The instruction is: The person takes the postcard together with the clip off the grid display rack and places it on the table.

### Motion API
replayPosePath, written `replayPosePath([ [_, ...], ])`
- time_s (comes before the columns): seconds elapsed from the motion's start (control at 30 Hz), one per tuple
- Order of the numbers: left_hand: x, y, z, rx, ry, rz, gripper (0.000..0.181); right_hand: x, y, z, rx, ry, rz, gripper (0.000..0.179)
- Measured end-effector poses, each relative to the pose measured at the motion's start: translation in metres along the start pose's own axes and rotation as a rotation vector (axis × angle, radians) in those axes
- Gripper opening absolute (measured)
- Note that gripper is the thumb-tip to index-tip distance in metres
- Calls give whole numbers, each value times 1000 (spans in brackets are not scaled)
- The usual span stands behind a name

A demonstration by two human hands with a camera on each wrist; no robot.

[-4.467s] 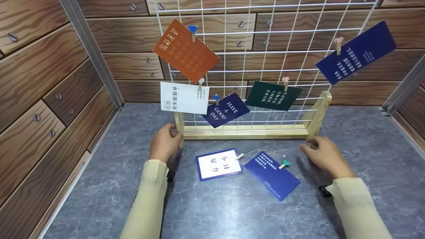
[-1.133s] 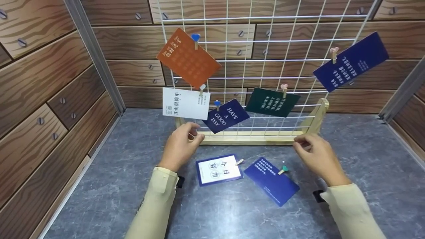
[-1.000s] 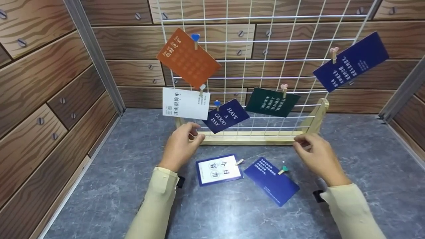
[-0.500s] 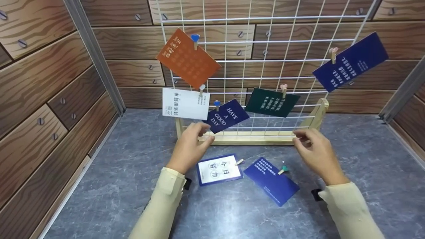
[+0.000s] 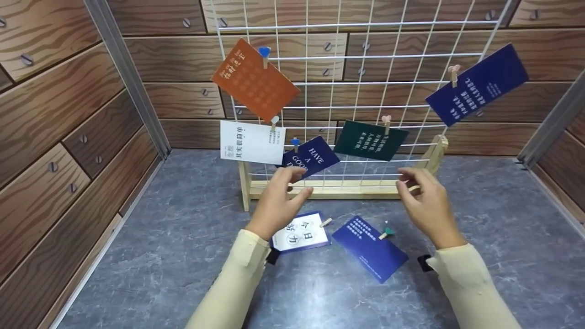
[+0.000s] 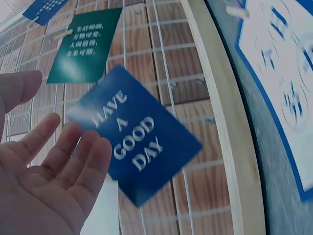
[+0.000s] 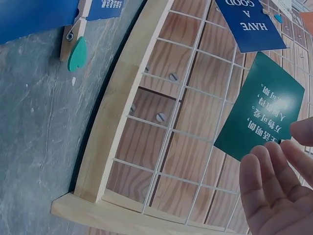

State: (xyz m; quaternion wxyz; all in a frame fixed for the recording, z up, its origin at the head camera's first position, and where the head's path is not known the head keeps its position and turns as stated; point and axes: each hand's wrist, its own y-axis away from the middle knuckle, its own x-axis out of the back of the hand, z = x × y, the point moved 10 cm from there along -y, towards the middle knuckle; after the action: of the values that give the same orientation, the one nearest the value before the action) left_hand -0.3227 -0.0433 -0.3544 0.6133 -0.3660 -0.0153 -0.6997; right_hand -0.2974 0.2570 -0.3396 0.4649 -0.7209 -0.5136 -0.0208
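Note:
A white wire grid (image 5: 329,83) stands upright on a wooden base (image 5: 329,192). My left hand (image 5: 279,201) hovers before it, fingers apart, partly covering the navy HAVE A GOOD DAY card (image 5: 317,153); in the left wrist view its fingertips overlap that card (image 6: 142,137). My right hand (image 5: 427,201) hangs near the base's right end, thumb and fingers parted, and holds nothing. The right wrist view has its fingertips beside the dark green card (image 7: 266,105). On the table lie a blue-bordered white card (image 5: 311,235), partly behind my left hand, and a blue card (image 5: 368,251).
Also clipped on the grid are an orange card (image 5: 256,82), a white card (image 5: 251,145) and a large navy card (image 5: 480,87). A green-heart clothespin (image 5: 386,232) sits on the blue table card. Wood-patterned walls (image 5: 178,59) enclose the grey table (image 5: 160,265).
Both hands have left the rack's wooden feet and moved inward. My left hand has gone right, across the navy card, with its fingers spreading; my right hand has shifted slightly left and up.

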Motion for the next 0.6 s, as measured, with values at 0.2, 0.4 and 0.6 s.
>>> replayPosePath([
  [0.2,-23,-11,13,19,-3,-58,46,2,-15,-3,20,-13,22,27],
  [0.4,-39,-23,27,27,-30,-89,49,2,-39,-16,44,18,-33,27],
  [0.6,-45,-35,34,59,-34,-77,51,3,-65,-32,63,119,-115,34],
])
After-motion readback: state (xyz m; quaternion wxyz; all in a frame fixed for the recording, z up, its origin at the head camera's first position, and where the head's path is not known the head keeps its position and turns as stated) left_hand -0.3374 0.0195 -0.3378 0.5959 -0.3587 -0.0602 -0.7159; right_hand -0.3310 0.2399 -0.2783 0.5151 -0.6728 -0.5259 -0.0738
